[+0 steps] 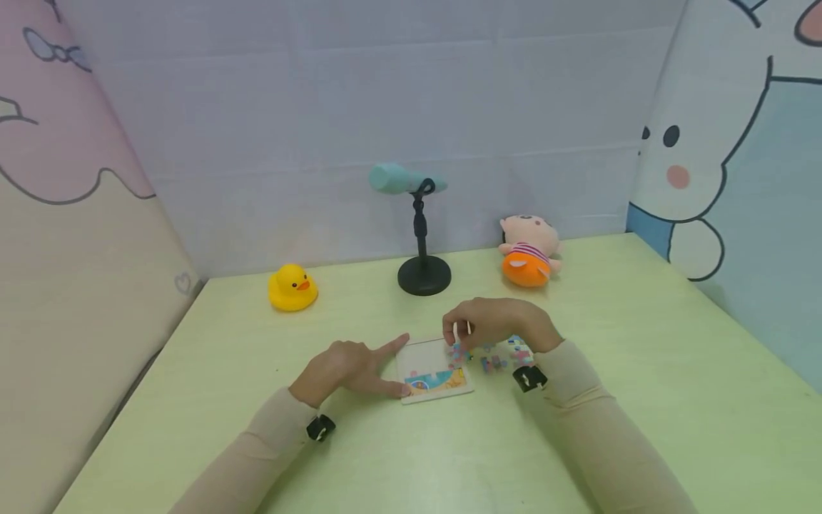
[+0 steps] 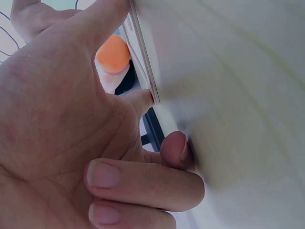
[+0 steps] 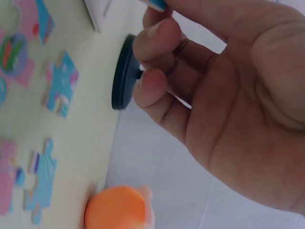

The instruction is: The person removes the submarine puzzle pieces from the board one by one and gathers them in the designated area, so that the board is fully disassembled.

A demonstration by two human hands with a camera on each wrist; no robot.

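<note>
A small jigsaw puzzle tray (image 1: 420,357) lies flat, with joined pieces (image 1: 439,380) along its near edge and more up its right side. My left hand (image 1: 349,368) braces the tray's left side, its straight thumb at the near corner and its straight index finger at the far one; the remaining fingers are bent in the left wrist view. Over the tray's right edge, my right hand (image 1: 494,321) pinches a puzzle piece (image 3: 156,4), of which only a blue-edged bit shows in the right wrist view. Loose puzzle pieces (image 1: 493,364) lie right of the tray, partly beneath that hand.
Toward the back of the table (image 1: 225,428) stand a yellow rubber duck (image 1: 292,288), a black stand (image 1: 424,276) carrying a mint-green object (image 1: 404,178), and a plush toy (image 1: 529,250) in orange shorts. A pale cloth backdrop (image 1: 334,128) rises behind them.
</note>
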